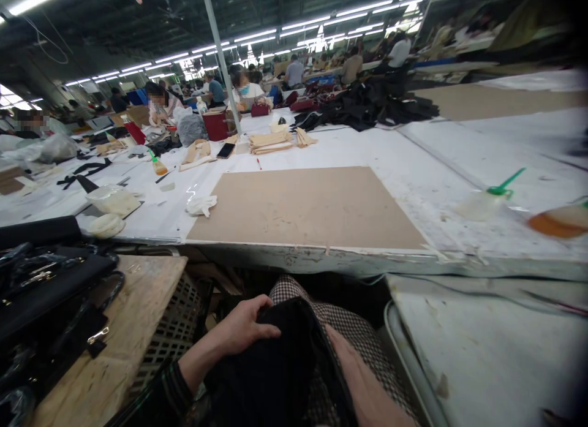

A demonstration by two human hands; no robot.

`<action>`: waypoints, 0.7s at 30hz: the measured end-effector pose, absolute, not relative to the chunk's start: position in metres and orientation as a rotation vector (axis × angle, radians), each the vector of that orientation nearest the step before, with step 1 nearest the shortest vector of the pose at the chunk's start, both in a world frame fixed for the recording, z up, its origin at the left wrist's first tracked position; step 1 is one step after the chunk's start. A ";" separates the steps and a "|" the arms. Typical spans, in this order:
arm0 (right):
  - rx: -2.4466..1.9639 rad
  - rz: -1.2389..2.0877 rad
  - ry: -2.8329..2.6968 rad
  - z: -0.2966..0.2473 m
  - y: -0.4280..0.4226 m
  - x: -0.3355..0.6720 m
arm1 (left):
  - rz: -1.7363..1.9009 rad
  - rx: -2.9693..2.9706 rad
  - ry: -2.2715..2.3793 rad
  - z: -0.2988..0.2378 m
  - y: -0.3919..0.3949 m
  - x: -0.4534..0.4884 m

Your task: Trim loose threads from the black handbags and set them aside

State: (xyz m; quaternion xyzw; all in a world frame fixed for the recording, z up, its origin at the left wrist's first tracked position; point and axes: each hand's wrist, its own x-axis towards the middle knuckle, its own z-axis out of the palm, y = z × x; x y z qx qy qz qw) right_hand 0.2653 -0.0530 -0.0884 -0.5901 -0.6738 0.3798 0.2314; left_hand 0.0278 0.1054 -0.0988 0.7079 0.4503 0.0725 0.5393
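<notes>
A black bag rests in my lap over a checked cloth, its dark edge turned up toward me. My left hand grips its left side near the top, with thumb and forefinger showing and the other fingers hidden. Along the opposite edge, my right hand holds the bag from outside; most of its fingertips are hidden. In front of the bag, a brown board lies flat on the white table.
Finished-looking black bags with metal clasps lie on a wooden board at left, above a plastic crate. Glue bottles stand right. Folded tan pieces, a phone and a black fabric heap lie farther back. Several people work beyond.
</notes>
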 end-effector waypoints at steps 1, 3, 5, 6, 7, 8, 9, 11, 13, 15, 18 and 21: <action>-1.701 1.030 -1.774 -0.099 -0.060 0.264 | 0.122 1.633 1.027 -0.100 0.107 0.031; -1.800 1.055 -1.606 -0.110 -0.065 0.269 | 0.033 1.589 0.964 -0.097 0.111 0.036; -1.779 1.174 -1.465 -0.103 -0.061 0.288 | -0.021 1.606 0.927 -0.086 0.115 0.037; -1.730 1.253 -1.408 -0.093 -0.059 0.302 | -0.029 1.618 0.917 -0.077 0.118 0.036; -1.662 1.328 -1.361 -0.082 -0.057 0.317 | -0.044 1.637 0.900 -0.067 0.121 0.034; -1.598 1.403 -1.331 -0.071 -0.055 0.331 | -0.071 1.669 0.875 -0.056 0.124 0.032; -1.543 1.460 -1.327 -0.061 -0.054 0.343 | -0.120 1.709 0.838 -0.046 0.127 0.029; -1.484 1.547 -1.349 -0.051 -0.053 0.359 | -0.304 1.801 0.718 -0.028 0.131 0.025; -1.441 1.627 -1.388 -0.053 -0.049 0.361 | -0.515 1.862 0.612 -0.020 0.131 0.025; -1.378 1.676 -1.426 -0.063 -0.045 0.356 | -0.613 1.949 0.599 -0.022 0.126 0.030; -1.312 1.645 -1.487 -0.076 -0.038 0.347 | -0.485 2.046 0.647 -0.032 0.114 0.041; -1.282 1.729 -1.417 -0.081 -0.035 0.346 | -0.254 1.925 0.656 -0.037 0.105 0.049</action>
